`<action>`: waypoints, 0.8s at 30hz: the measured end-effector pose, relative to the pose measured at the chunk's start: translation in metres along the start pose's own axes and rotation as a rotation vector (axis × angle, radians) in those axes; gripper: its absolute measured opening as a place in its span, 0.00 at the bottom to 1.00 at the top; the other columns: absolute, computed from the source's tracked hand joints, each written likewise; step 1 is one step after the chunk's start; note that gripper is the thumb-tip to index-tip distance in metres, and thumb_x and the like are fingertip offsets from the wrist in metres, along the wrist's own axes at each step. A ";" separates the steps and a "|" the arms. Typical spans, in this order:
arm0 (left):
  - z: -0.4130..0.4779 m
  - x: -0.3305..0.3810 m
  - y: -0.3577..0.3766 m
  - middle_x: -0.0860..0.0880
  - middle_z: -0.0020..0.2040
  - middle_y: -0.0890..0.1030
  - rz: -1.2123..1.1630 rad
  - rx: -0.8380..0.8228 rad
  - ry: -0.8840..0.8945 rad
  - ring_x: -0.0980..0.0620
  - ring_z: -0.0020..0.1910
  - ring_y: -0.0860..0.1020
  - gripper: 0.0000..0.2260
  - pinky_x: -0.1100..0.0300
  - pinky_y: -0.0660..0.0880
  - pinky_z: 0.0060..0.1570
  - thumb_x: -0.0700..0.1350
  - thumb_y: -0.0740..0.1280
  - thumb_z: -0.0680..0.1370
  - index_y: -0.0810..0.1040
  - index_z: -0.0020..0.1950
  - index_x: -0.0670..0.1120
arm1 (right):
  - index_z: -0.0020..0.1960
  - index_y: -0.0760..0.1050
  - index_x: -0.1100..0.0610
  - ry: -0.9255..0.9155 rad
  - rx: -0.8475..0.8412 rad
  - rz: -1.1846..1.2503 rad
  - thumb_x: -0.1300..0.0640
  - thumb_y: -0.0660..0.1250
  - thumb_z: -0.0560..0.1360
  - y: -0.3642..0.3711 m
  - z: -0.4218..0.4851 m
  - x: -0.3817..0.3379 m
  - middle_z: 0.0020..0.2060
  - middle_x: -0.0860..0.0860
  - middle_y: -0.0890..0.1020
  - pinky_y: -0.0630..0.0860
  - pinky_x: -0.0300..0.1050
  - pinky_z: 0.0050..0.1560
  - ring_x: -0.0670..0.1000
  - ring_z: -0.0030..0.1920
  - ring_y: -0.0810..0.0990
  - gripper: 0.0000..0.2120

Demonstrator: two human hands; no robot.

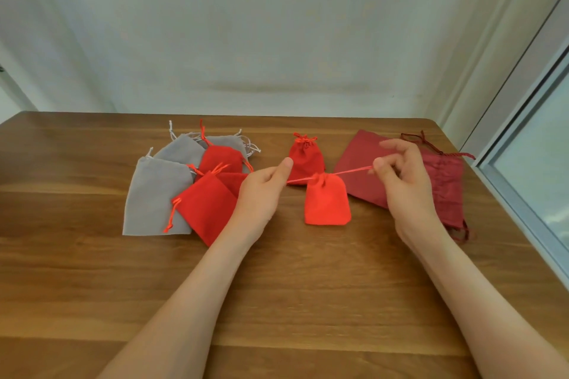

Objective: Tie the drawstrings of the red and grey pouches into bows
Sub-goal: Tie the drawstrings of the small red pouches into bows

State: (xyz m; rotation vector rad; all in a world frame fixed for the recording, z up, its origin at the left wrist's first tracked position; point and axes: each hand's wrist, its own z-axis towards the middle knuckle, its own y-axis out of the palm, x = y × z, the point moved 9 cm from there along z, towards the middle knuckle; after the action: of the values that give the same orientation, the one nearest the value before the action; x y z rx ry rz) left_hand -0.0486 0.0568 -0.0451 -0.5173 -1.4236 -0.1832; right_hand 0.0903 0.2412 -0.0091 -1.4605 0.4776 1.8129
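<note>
A small bright red pouch (pixel 327 203) lies on the wooden table (pixel 277 286) between my hands, its mouth cinched. Its red drawstring (pixel 351 170) is stretched taut to both sides. My left hand (pixel 264 191) pinches the left end and my right hand (pixel 403 175) pinches the right end. Behind it stands another small red pouch (pixel 304 155) with a bow at its top. To the left is a heap of grey pouches (pixel 157 194) and red pouches (pixel 207 209) with loose strings.
Larger dark red pouches (pixel 443 181) lie flat at the right, partly under my right hand. The table's right edge runs close to a window frame (pixel 523 194). A pale wall stands behind the table's far edge.
</note>
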 end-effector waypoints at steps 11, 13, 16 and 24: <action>-0.023 0.024 0.043 0.51 0.24 0.67 -0.174 -0.460 0.057 0.55 0.23 0.64 0.13 0.65 0.61 0.24 0.41 0.56 0.82 0.71 0.38 0.44 | 0.56 0.79 0.49 -0.063 -0.487 -0.128 0.58 0.65 0.78 0.059 -0.022 -0.008 0.45 0.47 0.84 0.77 0.44 0.49 0.44 0.45 0.81 0.09; -0.023 0.026 0.043 0.51 0.24 0.70 -0.147 -0.442 0.057 0.54 0.23 0.68 0.13 0.66 0.65 0.24 0.42 0.56 0.82 0.70 0.38 0.44 | 0.49 0.81 0.49 -0.080 -0.515 -0.209 0.58 0.67 0.76 0.062 -0.022 -0.002 0.40 0.50 0.84 0.76 0.55 0.51 0.51 0.43 0.81 0.06; -0.023 0.030 0.042 0.50 0.23 0.69 -0.222 -0.434 0.058 0.53 0.20 0.67 0.13 0.64 0.66 0.22 0.42 0.56 0.82 0.69 0.38 0.43 | 0.44 0.80 0.50 -0.065 -0.582 -0.124 0.52 0.68 0.73 0.070 -0.026 -0.002 0.39 0.56 0.83 0.75 0.61 0.50 0.60 0.41 0.79 0.03; -0.023 0.021 0.049 0.55 0.21 0.59 -0.337 -0.524 -0.039 0.60 0.20 0.54 0.08 0.64 0.48 0.20 0.45 0.62 0.73 0.70 0.36 0.44 | 0.35 0.70 0.66 -0.019 -0.746 0.104 0.56 0.66 0.76 0.077 -0.040 -0.011 0.28 0.51 0.72 0.67 0.34 0.35 0.45 0.31 0.69 0.16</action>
State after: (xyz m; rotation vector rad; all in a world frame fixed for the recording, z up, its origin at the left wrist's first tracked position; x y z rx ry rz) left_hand -0.0036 0.0935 -0.0378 -0.7043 -1.4940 -0.8358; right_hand 0.0603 0.1599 -0.0226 -1.9166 -0.1735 2.2110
